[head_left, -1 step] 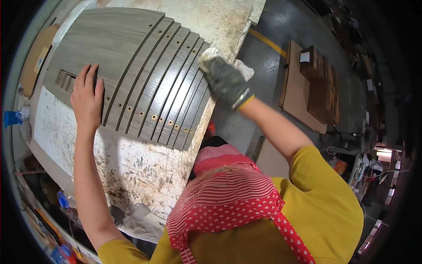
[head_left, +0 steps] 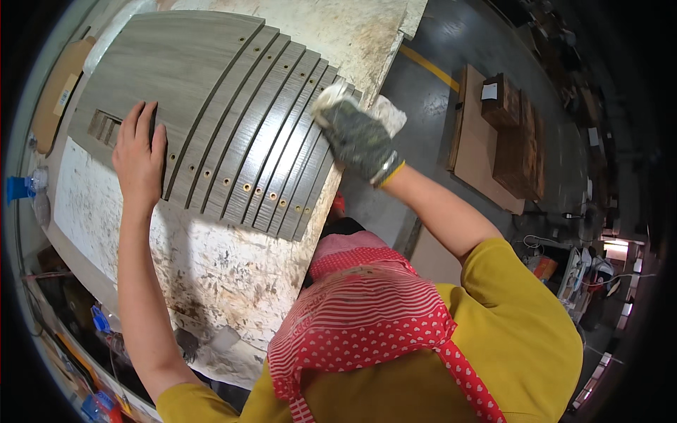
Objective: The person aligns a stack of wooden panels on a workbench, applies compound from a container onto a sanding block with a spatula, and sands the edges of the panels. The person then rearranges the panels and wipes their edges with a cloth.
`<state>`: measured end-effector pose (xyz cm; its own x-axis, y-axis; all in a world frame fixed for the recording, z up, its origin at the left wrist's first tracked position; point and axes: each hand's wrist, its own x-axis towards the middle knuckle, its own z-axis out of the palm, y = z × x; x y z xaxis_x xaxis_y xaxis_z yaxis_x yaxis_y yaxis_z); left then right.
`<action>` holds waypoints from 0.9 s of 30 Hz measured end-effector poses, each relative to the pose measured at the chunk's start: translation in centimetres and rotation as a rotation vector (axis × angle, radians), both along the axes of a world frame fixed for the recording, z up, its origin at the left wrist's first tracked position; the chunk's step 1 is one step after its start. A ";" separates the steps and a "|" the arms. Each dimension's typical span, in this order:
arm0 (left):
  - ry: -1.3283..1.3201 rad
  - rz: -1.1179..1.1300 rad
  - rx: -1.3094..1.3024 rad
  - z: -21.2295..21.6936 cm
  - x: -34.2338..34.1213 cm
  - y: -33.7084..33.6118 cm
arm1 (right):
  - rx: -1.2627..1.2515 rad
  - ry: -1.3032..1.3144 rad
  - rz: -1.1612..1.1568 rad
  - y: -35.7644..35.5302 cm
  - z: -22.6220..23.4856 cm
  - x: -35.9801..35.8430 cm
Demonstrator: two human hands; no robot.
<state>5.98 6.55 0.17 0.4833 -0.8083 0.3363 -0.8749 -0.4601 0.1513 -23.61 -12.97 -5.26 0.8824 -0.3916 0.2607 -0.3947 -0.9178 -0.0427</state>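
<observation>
A grey wood-grain panel [head_left: 183, 77] lies on a stained white worktable [head_left: 211, 275]. Its right part is cut into several curved strips [head_left: 271, 151] with small drilled holes. My left hand [head_left: 139, 161] is bare and presses flat on the panel beside a small rectangular cutout [head_left: 104, 125], fingers spread. My right hand [head_left: 356, 135] wears a dark grey glove and grips a white cloth [head_left: 388, 113] at the outer edge of the rightmost strips.
A brown oval board [head_left: 60, 92] lies at the table's far left, with a blue-capped bottle [head_left: 21, 189] near it. On the grey floor to the right, dark wooden boxes [head_left: 511, 134] sit on a flat board. A yellow line [head_left: 430, 67] crosses the floor.
</observation>
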 end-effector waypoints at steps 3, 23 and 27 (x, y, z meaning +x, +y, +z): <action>-0.011 0.002 0.003 0.0 0.0 -0.1 | 0.083 0.083 0.118 1.1 -0.7 -0.9; -0.007 0.014 -0.029 -0.6 0.5 0.1 | 0.587 -0.395 0.507 5.6 0.1 0.2; -0.028 0.009 -0.042 -0.5 0.1 -0.3 | -0.003 0.039 0.373 -0.9 0.2 -0.5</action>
<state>6.12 6.23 -0.32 0.4805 -0.7889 0.3831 -0.8748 -0.4618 0.1464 -24.11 -13.89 -5.07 0.9737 -0.0401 0.2244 -0.0340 -0.9989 -0.0308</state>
